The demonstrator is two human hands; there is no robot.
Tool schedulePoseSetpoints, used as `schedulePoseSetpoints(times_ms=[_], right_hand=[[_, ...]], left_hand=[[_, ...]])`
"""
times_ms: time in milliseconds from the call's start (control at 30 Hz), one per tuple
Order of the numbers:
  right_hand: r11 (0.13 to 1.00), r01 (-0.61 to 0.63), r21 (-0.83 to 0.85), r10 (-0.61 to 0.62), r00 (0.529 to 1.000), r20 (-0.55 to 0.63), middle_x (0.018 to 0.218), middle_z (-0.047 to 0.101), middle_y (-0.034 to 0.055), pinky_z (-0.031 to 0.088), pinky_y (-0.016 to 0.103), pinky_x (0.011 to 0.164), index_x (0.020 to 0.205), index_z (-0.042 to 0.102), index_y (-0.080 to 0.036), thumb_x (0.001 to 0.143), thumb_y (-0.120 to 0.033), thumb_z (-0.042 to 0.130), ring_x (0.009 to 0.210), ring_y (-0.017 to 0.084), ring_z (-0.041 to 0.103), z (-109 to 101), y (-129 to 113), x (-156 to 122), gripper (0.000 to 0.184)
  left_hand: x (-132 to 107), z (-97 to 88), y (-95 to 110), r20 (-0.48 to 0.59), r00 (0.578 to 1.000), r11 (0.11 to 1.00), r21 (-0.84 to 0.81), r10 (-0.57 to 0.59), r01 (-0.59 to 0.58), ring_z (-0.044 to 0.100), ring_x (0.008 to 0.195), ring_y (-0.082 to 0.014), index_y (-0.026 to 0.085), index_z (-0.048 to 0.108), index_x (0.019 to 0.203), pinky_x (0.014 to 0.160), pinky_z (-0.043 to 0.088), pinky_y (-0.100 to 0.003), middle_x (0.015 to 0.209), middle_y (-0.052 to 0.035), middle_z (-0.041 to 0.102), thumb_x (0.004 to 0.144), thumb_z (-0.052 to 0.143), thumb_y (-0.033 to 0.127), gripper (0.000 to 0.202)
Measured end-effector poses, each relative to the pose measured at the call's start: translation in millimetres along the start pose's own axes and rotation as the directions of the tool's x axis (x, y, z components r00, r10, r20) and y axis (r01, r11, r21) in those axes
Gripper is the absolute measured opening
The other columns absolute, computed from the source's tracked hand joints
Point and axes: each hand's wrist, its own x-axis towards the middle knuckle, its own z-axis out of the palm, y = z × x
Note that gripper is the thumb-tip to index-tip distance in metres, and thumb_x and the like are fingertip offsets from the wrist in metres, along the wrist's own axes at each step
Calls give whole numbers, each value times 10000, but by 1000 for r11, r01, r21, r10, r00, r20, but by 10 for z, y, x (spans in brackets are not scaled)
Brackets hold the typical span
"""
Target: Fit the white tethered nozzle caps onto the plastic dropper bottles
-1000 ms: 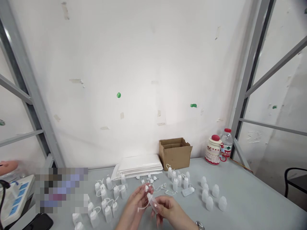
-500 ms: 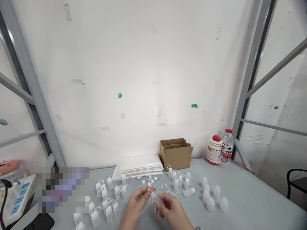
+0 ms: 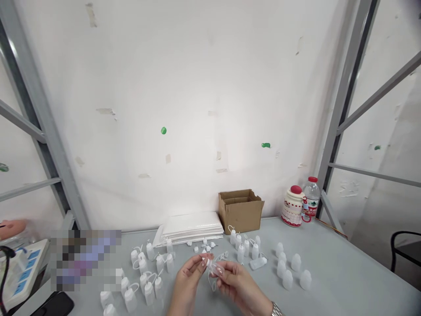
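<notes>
My two hands meet low in the middle of the view over a grey table [image 3: 335,272]. My right hand [image 3: 235,283] is closed round a small clear plastic bottle [image 3: 217,267] held on its side. My left hand [image 3: 189,278] pinches a small white cap [image 3: 207,262] at the bottle's mouth; a thin white tether loop [image 3: 212,283] hangs below. Capped white bottles with loops [image 3: 144,281] stand to the left, several more [image 3: 245,248] beyond my hands, and uncapped bottles [image 3: 291,267] stand to the right. Loose white caps [image 3: 205,245] lie just beyond my fingers.
A stack of white sheets [image 3: 190,227] and an open cardboard box [image 3: 240,210] sit by the wall. A red-lidded jar [image 3: 292,206] and a water bottle [image 3: 311,197] stand at the back right. Grey rack posts [image 3: 342,101] flank the table; a black phone [image 3: 55,303] lies bottom left.
Both hands have risen slightly and the bottle has tilted, with the cap now held at its mouth. The tether loop has swung from the left of the bottle to below it.
</notes>
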Motion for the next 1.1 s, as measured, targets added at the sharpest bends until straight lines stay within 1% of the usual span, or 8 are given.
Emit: schedulePoseSetpoints(times_ms=[200,333,400,567,700,833,1000,1100], right_hand=[[999,8,-51,-9,1000,-22,654,688,62,436,162,458,668,608,-104,536,-384,799,483,78,594,0,36,17,364],[987,-120,-108,114,991,-67,432,601,29,266,139,263,597,582,-100,621,-611,630,266,54,466,-41,102,83,514],[976,-159,-148,146,985,-94,343,533,0,186,139,241,560,566,-106,651,-687,523,212,39,391,-57,125,110,589],[980,-79,-180,62,993,-99,355,535,-46,177,151,288,596,485,-162,588,-677,589,213,7,303,-66,146,129,526],[959,-43,-279,8,992,-127,452,614,-38,192,155,322,720,453,-189,500,-652,666,272,30,389,-66,128,123,555],[937,10,-348,-47,994,-97,515,654,-21,281,164,368,715,430,-192,465,-611,710,321,45,451,-79,94,109,562],[939,-46,-340,36,999,-37,439,629,-2,165,161,312,649,493,-163,599,-647,601,269,41,419,-102,75,90,498],[950,-142,-277,148,989,2,333,554,-5,91,172,272,583,538,-135,665,-706,472,199,28,330,-127,109,108,581]], left_hand=[[24,-38,-36,-17,1000,1000,16,26,-26,614,942,-286,165,717,710,908,404,-397,834,-108,740,475,779,408,344],[17,-35,-37,-16,999,999,22,46,-46,619,933,-286,165,717,722,917,402,-409,862,-119,736,481,771,419,355],[16,-34,-43,-30,998,998,34,61,-60,613,957,-290,168,719,732,925,399,-410,883,-120,734,490,765,423,355],[37,-51,-67,-35,996,992,98,80,-76,615,964,-301,181,720,727,920,409,-425,892,-109,738,506,751,431,335],[70,-80,-98,-37,996,990,120,83,-78,612,976,-297,179,719,736,939,395,-421,904,-109,736,524,746,422,324],[88,-106,-155,-18,999,994,104,40,-38,611,976,-298,167,719,749,938,392,-420,920,-125,731,533,744,420,334],[67,-94,-140,-27,999,997,69,35,-33,606,980,-303,166,721,721,948,379,-423,922,-130,729,484,767,427,356],[41,-58,-65,-17,999,996,82,34,-32,609,973,-302,167,723,708,940,386,-417,890,-126,736,468,774,426,357]])
